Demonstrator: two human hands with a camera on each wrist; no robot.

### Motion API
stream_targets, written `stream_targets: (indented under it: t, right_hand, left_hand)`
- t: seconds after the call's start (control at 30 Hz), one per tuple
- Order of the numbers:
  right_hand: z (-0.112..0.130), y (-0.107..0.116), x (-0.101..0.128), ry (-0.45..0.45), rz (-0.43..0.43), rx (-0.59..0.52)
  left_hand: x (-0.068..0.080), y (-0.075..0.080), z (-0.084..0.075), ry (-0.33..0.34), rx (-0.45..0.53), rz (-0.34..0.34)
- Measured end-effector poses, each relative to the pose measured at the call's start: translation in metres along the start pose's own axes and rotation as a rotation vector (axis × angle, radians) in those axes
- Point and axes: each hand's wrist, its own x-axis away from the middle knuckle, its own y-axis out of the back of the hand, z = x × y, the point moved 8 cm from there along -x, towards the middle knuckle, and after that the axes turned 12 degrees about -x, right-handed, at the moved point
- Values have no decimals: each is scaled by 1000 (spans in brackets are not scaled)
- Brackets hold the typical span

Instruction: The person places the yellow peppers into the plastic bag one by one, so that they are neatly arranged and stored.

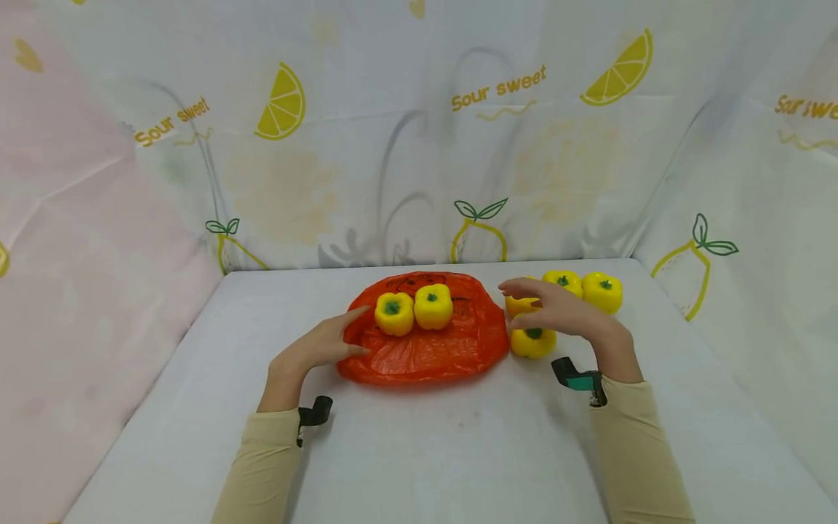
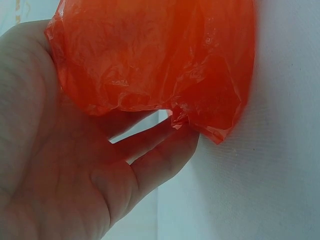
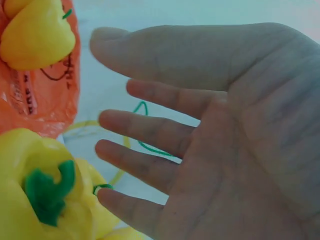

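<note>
A red plastic bag with dark print lies flat on the table. Two yellow bell peppers, one on the left and one on the right, sit on top of it. At the bag's left edge is my left hand, thumb and fingers spread apart. The left wrist view shows those fingers partly hidden behind the bag's crumpled edge. My right hand, fingers extended and nothing in its grasp, hovers over yellow bell peppers beside the bag; the nearest shows below the hand.
Further yellow bell peppers stand behind the right hand, one at the far right. The white table ends at a printed lemon curtain behind, with more cloth on both sides.
</note>
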Motion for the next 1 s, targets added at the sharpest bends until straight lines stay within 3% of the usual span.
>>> stream_targets:
  t: [0.3, 0.63, 1.0]
  right_hand:
    - [-9, 11, 13, -53, 17, 78]
    - [-27, 3, 13, -156, 75, 120]
    - [-40, -1, 7, -173, 91, 149]
  left_hand:
    - [-1, -1, 2, -2, 2, 1]
    - [-1, -3, 5, 7, -6, 6]
    - [-1, -2, 3, -1, 4, 6]
